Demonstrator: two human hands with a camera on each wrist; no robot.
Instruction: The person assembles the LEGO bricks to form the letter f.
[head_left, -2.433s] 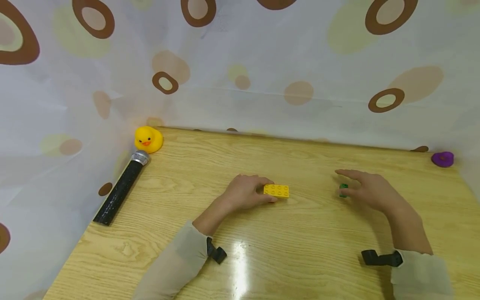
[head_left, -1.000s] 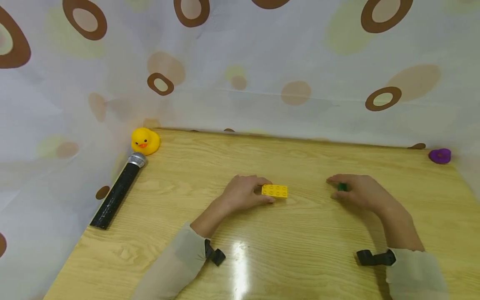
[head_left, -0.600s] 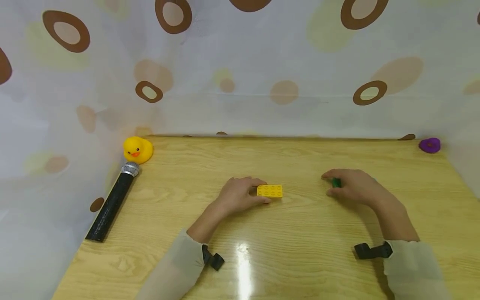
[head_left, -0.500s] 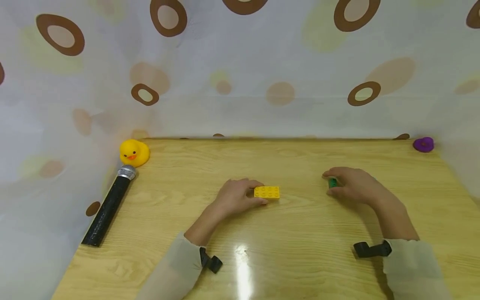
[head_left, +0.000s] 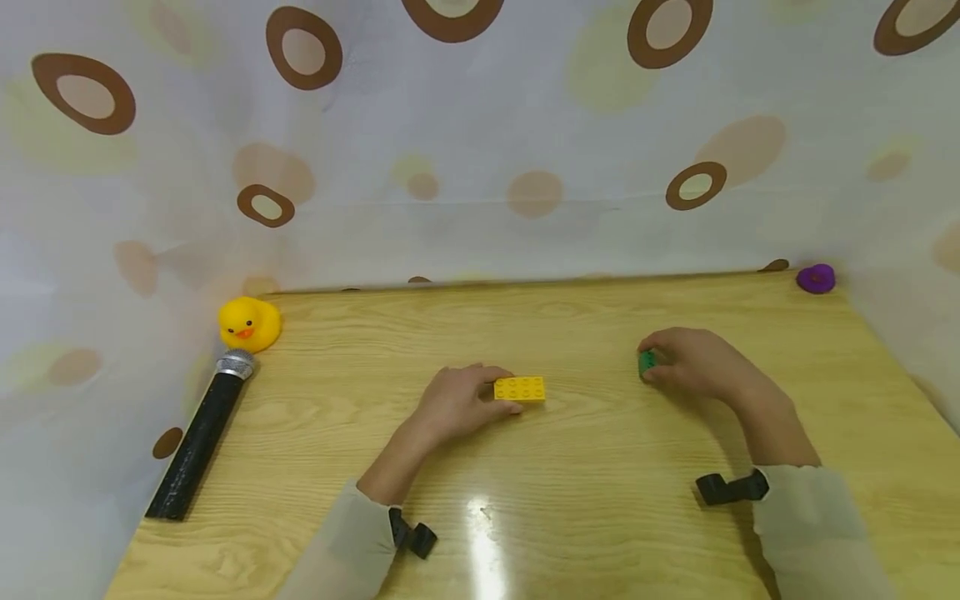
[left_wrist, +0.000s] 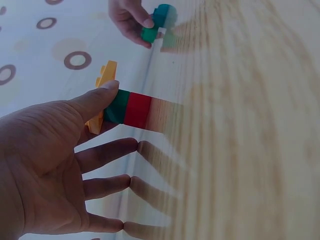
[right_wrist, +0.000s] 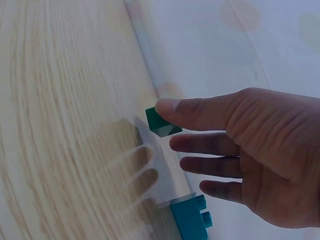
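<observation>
My left hand [head_left: 459, 402] holds a small stack of toy building bricks between thumb and index finger, its other fingers spread down to the table. On top is a yellow brick [head_left: 519, 389] with two rows of studs; under it the left wrist view shows a green brick [left_wrist: 117, 106] and a red brick [left_wrist: 137, 110] at the tabletop. My right hand [head_left: 693, 360] pinches a separate small green brick [right_wrist: 159, 120] between thumb and fingertips, close over the table. Near its lower fingers stands a teal-blue studded brick [right_wrist: 191, 219], hidden behind the hand in the head view.
A yellow rubber duck [head_left: 251, 325] sits at the back left corner, touching the head of a black microphone [head_left: 198, 442] along the left edge. At the far right corner lies a small purple toy [head_left: 816, 278]. A patterned curtain [head_left: 480, 125] surrounds the wooden table [head_left: 585, 500].
My right thumb and fingers have closed from a spread pose onto the small green brick. The left hand keeps its hold on the stack. The head view has turned to the right.
</observation>
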